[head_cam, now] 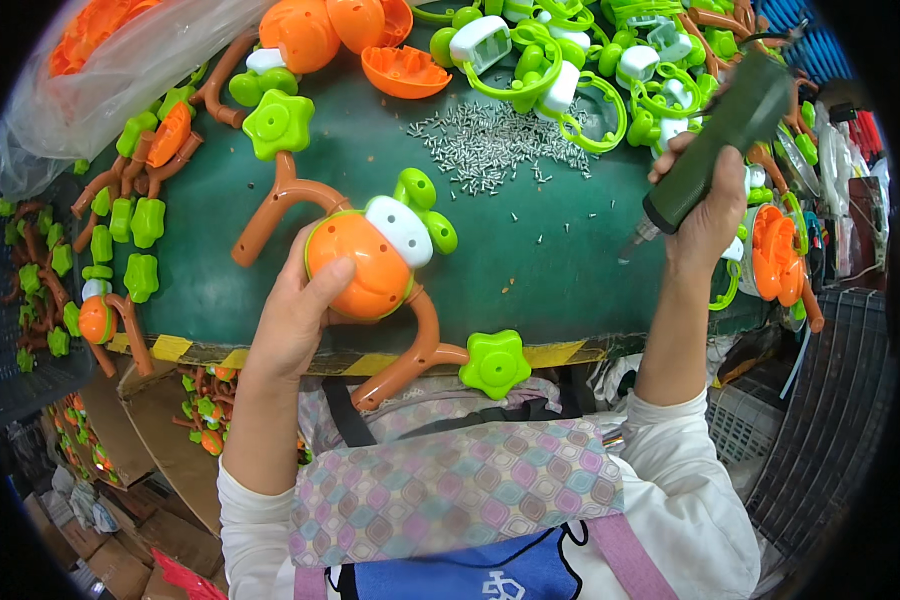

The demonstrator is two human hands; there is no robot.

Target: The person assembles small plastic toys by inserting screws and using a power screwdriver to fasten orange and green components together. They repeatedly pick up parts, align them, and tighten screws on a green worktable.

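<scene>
My left hand (300, 300) grips an orange plastic toy body (360, 262) by its left side, thumb on the front. A white piece with holes (401, 231) and green rounded knobs (423, 202) sit at the body's upper right. Forked brown plastic branches (281, 199) stick out above and below, each carrying a green star-shaped piece (495, 364). My right hand (709, 195) holds a dark green electric screwdriver (709, 150), its bit tilted down to the left, above the table and apart from the toy.
Small silver screws (495, 142) lie heaped on the green tabletop (480, 292). Green rings with white parts (547, 67) are piled behind them. Orange half-shells (405, 71) lie at the back, near a clear plastic bag (142, 60). Assembled branches (131, 187) lie left, beside a dark crate (14, 375).
</scene>
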